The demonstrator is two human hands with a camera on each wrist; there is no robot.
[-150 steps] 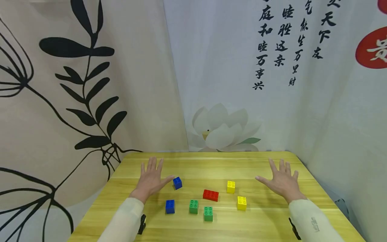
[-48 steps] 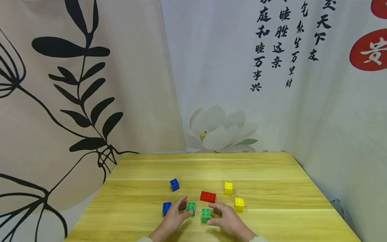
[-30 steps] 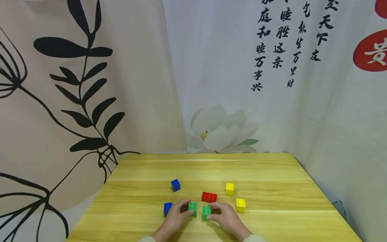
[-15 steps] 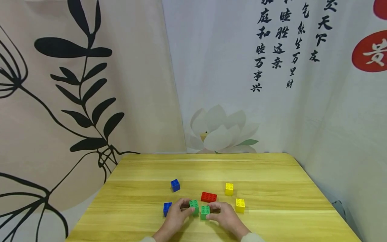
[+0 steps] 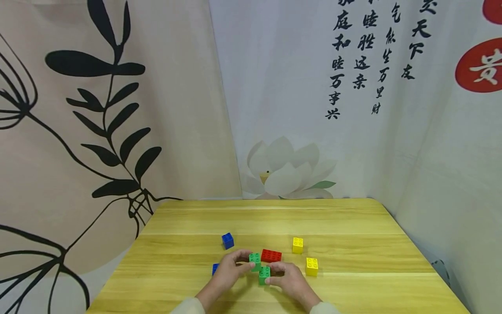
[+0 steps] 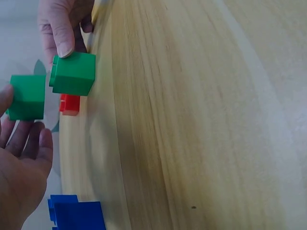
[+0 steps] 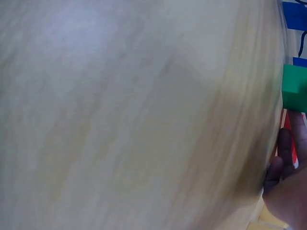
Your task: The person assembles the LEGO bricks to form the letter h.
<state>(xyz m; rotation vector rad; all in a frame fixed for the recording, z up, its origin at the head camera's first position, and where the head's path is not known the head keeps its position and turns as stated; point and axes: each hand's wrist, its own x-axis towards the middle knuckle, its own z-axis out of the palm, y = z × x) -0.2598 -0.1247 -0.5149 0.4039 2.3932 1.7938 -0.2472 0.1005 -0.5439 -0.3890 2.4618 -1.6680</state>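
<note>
My left hand [image 5: 229,271] pinches a green toy building block [image 5: 255,261] between thumb and fingers, raised off the table. In the left wrist view that block [image 6: 28,97] sits at the fingertips. My right hand [image 5: 290,279] pinches a second green block [image 5: 264,275], nearer to me and slightly to the right; its studs face up. The two blocks overlap in the head view, while a gap shows between them in the left wrist view. Just behind them lies a longer red block [image 5: 271,255]. Part of a blue block [image 5: 215,268] is hidden behind my left hand.
Another blue block [image 5: 227,240] lies farther back on the left. Two yellow blocks stand to the right, one farther back [image 5: 297,245] and one nearer [image 5: 311,266]. The wooden table [image 5: 353,226] ends at a printed curtain [image 5: 188,109] behind.
Both hands came in from the table's sides and took hold of the green blocks. In the last half second, the left hand has lifted its block up and to the right, closer to the other.
</note>
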